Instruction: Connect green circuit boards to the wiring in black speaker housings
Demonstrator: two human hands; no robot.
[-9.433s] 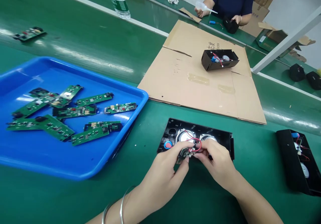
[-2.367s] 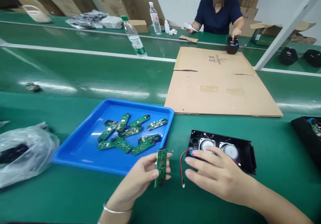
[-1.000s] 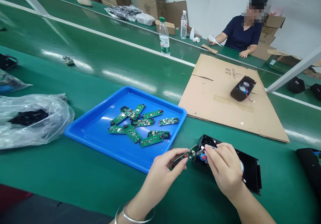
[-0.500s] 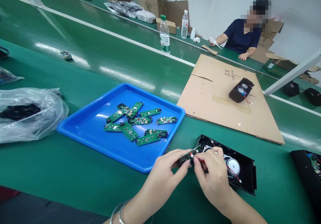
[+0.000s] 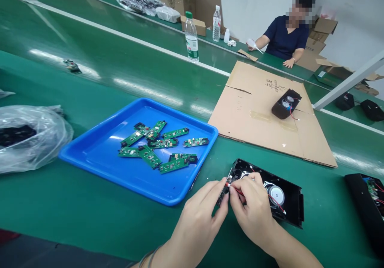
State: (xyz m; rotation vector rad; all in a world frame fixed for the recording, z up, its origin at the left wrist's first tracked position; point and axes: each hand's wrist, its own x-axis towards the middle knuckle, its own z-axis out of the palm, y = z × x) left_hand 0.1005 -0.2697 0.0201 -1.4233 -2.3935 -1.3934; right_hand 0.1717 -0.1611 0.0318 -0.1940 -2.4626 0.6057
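Note:
My left hand (image 5: 201, 209) grips a small circuit board (image 5: 222, 196) by its edges, turned almost edge-on to me. Between the thumb and forefinger of my right hand (image 5: 251, 199) is a white plug on a red-and-black wire (image 5: 240, 192), held against the board; whether it is seated in a socket I cannot tell. Under and behind my right hand lies an open black speaker housing (image 5: 289, 188) with round silver speakers (image 5: 276, 196) inside. A second thin red wire with a white plug (image 5: 284, 212) trails over the nearer speaker.
A blue tray (image 5: 99, 180) with several green circuit boards (image 5: 150, 156) is left of my hands. Beyond lies a cardboard sheet (image 5: 240, 96) bearing another speaker housing (image 5: 286, 105). One more housing (image 5: 360, 204) sits far right, a plastic bag (image 5: 51, 140) far left. A co-worker (image 5: 285, 40) sits opposite.
My left hand has tilted the circuit board from showing its face to nearly edge-on. My right hand stays pinched on the plug against it. The whole view has shifted slightly.

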